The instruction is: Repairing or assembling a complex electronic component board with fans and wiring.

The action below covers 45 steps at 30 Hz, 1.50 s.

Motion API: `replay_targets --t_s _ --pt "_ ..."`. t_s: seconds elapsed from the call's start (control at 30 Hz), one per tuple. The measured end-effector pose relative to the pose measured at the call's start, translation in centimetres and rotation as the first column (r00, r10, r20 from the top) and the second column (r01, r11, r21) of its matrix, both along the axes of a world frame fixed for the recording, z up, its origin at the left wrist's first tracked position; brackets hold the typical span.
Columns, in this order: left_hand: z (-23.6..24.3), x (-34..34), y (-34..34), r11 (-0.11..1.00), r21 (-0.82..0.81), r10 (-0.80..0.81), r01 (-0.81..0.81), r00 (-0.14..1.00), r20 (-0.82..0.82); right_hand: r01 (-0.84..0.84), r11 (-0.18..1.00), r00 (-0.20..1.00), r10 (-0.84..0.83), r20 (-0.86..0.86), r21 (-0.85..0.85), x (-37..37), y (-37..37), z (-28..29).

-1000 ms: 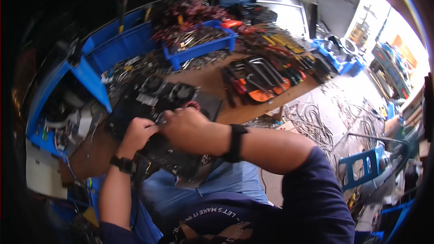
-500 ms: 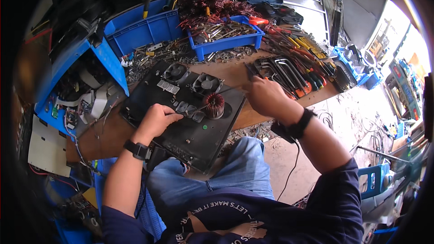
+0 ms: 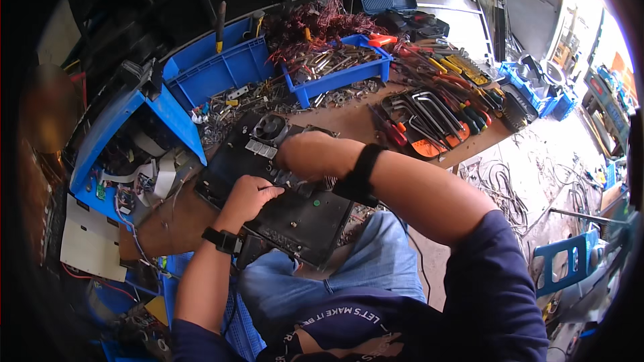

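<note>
A flat black panel [image 3: 302,224] with electronic parts lies tilted before me, partly over my lap. My left hand [image 3: 249,198] rests on its left part, thumb and fingers pinched together at small metal pieces; what they grip is too small to make out. Over the panel's middle reaches my right hand [image 3: 310,154], back of the hand up and fingers curled. Its fingertips and anything in them are hidden. Beside it are a black fan [image 3: 270,129] and a row of silver blocks [image 3: 260,149]. My right hand and wrist mostly cover the copper coil and a second fan.
A blue tray [image 3: 342,86] of metal pieces stands at the back, beside a blue bin [image 3: 218,80]. Hex keys [image 3: 426,117] and a red-handled screwdriver [image 3: 396,135] lie right on the wooden bench [image 3: 161,228]. An opened blue casing [image 3: 171,121] with wires stands left.
My right hand has moved left from beyond the panel's right edge to over its middle, covering the coil. My left hand stays on the panel. The whole view has shifted slightly.
</note>
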<state>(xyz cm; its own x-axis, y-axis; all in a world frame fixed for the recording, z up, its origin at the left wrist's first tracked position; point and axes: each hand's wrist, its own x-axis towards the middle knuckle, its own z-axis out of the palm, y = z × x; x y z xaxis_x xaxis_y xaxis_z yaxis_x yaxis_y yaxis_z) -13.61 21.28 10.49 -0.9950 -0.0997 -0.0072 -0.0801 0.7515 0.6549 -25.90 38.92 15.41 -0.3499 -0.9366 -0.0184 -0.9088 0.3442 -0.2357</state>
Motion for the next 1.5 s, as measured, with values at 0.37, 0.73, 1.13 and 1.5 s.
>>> replay_targets --t_s 0.37,0.73,1.13,1.5 --pt "0.3 0.6 0.1 0.999 0.039 -0.004 0.006 0.999 -0.034 0.019 0.999 0.997 -0.017 -0.074 0.027 6.0 12.1 2.7" --pt "2.2 0.4 2.0 0.997 -0.055 -0.061 0.060 0.998 -0.016 0.136 0.974 0.988 -0.119 0.104 -0.181 2.9 13.9 -1.0" --pt "2.0 -2.5 8.2 0.974 -0.215 -0.071 0.064 0.997 -0.025 0.457 0.847 0.860 -0.342 0.379 -0.272 1.5 10.8 -3.3" --pt "4.3 -1.1 8.0 0.999 0.005 0.042 -0.042 0.975 -0.219 0.272 0.912 0.957 -0.225 0.181 -0.308 0.5 8.8 3.1"
